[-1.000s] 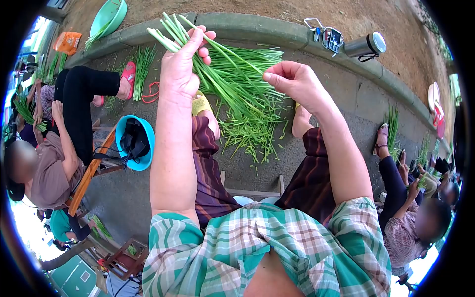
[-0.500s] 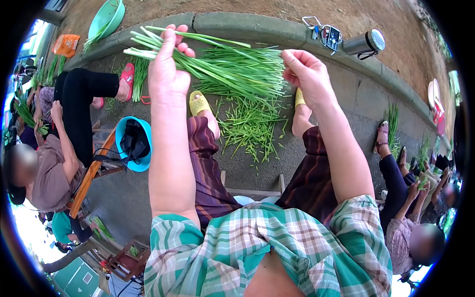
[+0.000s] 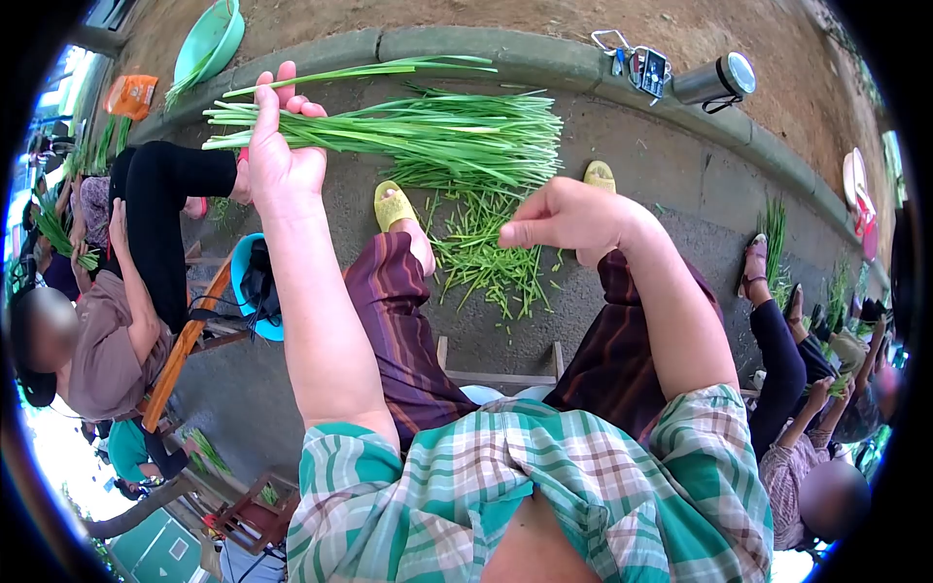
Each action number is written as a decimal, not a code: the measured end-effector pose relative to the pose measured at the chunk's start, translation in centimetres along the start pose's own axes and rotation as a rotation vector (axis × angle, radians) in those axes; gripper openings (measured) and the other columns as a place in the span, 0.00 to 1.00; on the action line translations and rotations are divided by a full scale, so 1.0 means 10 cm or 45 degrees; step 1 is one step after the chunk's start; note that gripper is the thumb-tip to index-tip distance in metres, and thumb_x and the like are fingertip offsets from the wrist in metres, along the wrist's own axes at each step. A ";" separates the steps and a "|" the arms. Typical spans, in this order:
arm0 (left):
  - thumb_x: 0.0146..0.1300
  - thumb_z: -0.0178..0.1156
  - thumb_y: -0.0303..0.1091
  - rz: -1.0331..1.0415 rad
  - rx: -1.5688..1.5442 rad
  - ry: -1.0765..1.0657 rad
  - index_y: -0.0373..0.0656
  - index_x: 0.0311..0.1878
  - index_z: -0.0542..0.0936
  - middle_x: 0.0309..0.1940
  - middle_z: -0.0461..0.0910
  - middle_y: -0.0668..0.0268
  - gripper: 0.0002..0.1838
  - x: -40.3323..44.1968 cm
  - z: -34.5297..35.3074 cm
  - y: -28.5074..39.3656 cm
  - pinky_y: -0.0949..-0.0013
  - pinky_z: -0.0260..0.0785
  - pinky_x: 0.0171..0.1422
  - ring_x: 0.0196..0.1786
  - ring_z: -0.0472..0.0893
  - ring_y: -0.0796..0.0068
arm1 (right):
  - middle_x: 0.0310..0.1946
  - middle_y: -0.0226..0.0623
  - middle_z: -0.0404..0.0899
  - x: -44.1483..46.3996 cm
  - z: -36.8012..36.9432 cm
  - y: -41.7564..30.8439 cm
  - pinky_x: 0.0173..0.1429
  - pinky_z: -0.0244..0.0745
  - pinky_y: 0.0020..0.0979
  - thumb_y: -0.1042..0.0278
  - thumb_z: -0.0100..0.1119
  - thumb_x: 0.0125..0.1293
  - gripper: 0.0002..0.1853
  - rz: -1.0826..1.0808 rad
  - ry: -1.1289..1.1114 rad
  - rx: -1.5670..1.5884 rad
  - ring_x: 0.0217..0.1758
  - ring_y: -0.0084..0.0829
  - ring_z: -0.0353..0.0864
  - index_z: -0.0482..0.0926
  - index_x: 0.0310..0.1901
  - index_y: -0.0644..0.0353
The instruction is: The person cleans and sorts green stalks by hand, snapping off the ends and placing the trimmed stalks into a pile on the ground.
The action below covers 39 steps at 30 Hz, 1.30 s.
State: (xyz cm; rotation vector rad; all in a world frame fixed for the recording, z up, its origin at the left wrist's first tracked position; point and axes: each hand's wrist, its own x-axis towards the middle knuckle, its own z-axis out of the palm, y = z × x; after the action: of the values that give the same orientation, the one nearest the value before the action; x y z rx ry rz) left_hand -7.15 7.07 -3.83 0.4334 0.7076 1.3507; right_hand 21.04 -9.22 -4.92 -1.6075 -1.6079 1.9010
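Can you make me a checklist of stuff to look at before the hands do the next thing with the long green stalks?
1. Left hand holding its bunch: ok, the fingers are round it.
2. Held stalks all together: not ok, a few thin ones split away from the rest.
3. Right hand empty: cannot tell, its curled fingers are partly hidden.
4. Long stalks on the ground roughly lined up: ok, they mostly point the same way.
5. Short bits away from the long stalks: not ok, they lie right against them.
6. Stalks clean: cannot tell, any dirt would be too small to see.
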 end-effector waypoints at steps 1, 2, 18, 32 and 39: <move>0.69 0.59 0.34 -0.011 -0.029 -0.019 0.48 0.54 0.74 0.54 0.79 0.60 0.13 0.00 0.01 0.00 0.71 0.76 0.41 0.33 0.75 0.79 | 0.33 0.36 0.86 -0.04 -0.01 -0.04 0.45 0.77 0.31 0.50 0.61 0.67 0.19 0.006 0.018 -0.091 0.36 0.25 0.82 0.86 0.45 0.59; 0.69 0.59 0.34 -0.022 -0.059 -0.036 0.48 0.55 0.74 0.54 0.79 0.60 0.13 -0.01 0.02 0.01 0.71 0.75 0.41 0.33 0.75 0.78 | 0.33 0.37 0.86 -0.06 -0.01 -0.05 0.46 0.77 0.32 0.49 0.61 0.67 0.19 0.012 0.036 -0.181 0.36 0.25 0.83 0.86 0.45 0.57; 0.69 0.58 0.32 -0.128 -0.157 -0.228 0.47 0.54 0.77 0.53 0.80 0.64 0.12 -0.10 0.18 -0.09 0.72 0.71 0.42 0.34 0.71 0.80 | 0.41 0.35 0.84 0.13 -0.09 0.13 0.53 0.76 0.26 0.58 0.65 0.66 0.21 -0.071 0.709 0.289 0.44 0.23 0.82 0.80 0.52 0.67; 0.68 0.61 0.35 -0.144 -0.162 -0.264 0.47 0.56 0.75 0.52 0.80 0.62 0.15 -0.10 0.19 -0.11 0.71 0.72 0.41 0.34 0.73 0.80 | 0.33 0.28 0.82 0.14 -0.05 0.07 0.40 0.78 0.21 0.63 0.67 0.65 0.13 -0.156 0.564 0.748 0.34 0.17 0.80 0.82 0.44 0.63; 0.68 0.60 0.36 -0.157 -0.153 -0.291 0.47 0.55 0.75 0.52 0.80 0.63 0.14 -0.10 0.18 -0.12 0.71 0.71 0.42 0.34 0.73 0.80 | 0.31 0.26 0.81 0.15 -0.05 0.09 0.38 0.74 0.22 0.59 0.67 0.65 0.15 -0.154 0.642 0.529 0.32 0.16 0.76 0.83 0.42 0.64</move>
State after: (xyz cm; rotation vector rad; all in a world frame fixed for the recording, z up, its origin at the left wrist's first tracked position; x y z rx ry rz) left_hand -5.09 6.12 -3.11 0.4330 0.4545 1.1979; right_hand 21.26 -8.19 -6.40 -1.5904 -1.0042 1.4791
